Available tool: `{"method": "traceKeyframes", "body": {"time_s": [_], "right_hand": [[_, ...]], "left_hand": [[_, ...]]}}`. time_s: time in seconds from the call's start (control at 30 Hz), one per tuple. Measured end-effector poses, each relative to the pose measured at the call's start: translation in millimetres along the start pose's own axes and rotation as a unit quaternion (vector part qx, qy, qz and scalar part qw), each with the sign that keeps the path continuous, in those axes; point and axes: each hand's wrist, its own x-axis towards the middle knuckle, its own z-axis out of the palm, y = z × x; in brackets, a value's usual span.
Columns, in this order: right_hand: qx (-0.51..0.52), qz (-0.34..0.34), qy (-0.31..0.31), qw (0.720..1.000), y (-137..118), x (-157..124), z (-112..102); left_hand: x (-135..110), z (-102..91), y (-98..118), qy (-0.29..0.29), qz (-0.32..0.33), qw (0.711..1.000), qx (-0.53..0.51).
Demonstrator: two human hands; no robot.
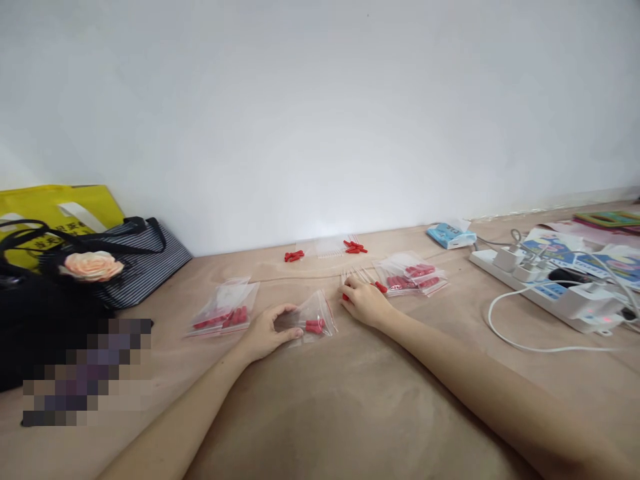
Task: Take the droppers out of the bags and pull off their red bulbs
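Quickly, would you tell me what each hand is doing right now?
Left hand: closed on the small bag of red pieces.
Right hand: palm down on thin sticks; grip cannot be told.

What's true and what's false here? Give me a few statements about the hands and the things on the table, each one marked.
1. The left hand holds a bag with red pieces inside. True.
2. The right hand hangs in the air. False: it rests on the table.
3. A power strip lies at the right. True.
4. The rose is blue. False: it is pale pink.
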Motion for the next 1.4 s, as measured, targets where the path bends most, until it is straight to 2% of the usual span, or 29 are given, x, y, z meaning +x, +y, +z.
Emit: {"method": "traceKeyframes", "body": {"time_s": [0.33, 0.5, 0.63, 0.83, 1.07, 1.2, 1.4], "right_hand": [[0.039, -0.018, 0.071, 0.997, 7, -11, 0], [0.155, -0.021, 0.117, 0.981, 4, -12, 1], [0.249, -0.063, 0.095, 0.962, -6, -11, 4], [0.256, -0.110, 0.032, 0.960, -19, -9, 2], [0.221, -0.095, 0.004, 0.971, -35, -6, 5], [0.225, -0.064, 0.024, 0.972, -40, -8, 8], [0.181, -0.071, 0.035, 0.980, -37, -12, 5]], "left_hand": [[0, -0.3, 2, -0.005, 0.000, 1.000, 0.009], [0, 0.6, -1, -0.008, 0.005, 1.000, -0.007], [1, 1.1, -3, -0.009, 0.010, 1.000, -0.006], [0, 2.0, -3, -0.002, 0.015, 1.000, 0.009], [-1, 2.8, 4, 0.004, 0.038, 0.999, 0.011], [-1, 3.1, 3, 0.004, 0.039, 0.999, 0.005], [1, 1.6, 1, -0.010, 0.015, 1.000, -0.008]]}}
